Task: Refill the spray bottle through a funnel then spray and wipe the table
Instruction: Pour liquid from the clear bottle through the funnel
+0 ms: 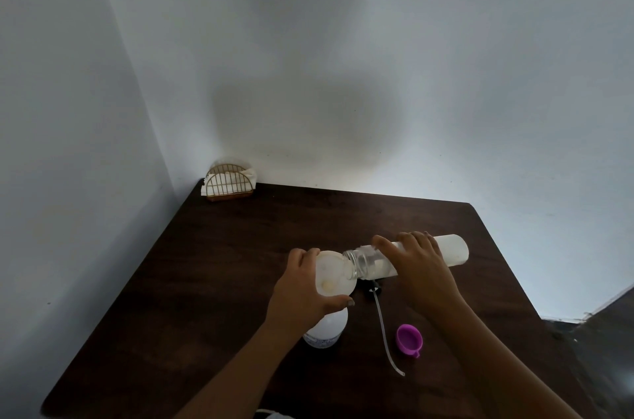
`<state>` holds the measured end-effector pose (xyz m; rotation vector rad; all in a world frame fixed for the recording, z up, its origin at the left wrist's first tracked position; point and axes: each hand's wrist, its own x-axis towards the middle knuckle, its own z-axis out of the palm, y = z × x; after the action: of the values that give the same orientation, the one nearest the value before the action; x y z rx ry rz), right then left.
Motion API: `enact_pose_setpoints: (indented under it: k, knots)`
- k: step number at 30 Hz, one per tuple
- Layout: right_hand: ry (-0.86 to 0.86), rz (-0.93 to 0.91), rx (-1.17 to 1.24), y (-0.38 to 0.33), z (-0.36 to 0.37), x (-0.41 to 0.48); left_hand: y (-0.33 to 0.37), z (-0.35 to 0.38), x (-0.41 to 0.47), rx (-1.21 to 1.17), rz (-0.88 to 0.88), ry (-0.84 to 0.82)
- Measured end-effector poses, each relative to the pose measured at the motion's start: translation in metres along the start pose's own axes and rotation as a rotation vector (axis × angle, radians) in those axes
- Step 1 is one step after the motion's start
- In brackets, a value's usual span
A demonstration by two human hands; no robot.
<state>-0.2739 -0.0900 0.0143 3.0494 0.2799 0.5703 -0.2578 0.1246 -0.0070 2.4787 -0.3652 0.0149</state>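
Pour: your left hand [302, 295] is clasping the funnel [331, 272] atop the spray bottle [326, 329]; your right hand [418, 264] is gripping the tilted refill bottle [449, 248]. Tilt slowly, steadying the funnel.

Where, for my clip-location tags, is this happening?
Probably a home dining corner: a dark wooden table set against plain white walls, with a gold wire napkin holder at its far corner.

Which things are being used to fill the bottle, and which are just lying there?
In use:
funnel
spray bottle
refill bottle

Lying about for now:
sprayer head with tube
purple cap
napkin holder
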Motion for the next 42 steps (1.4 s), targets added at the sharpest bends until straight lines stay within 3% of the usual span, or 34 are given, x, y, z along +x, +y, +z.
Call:
enact_pose_setpoints:
  k: [42]
  knots:
    - [0.005,-0.014,0.0,-0.0031,-0.0026,0.0074,0.0014,-0.0039,0.0005,-0.009,-0.004,-0.008]
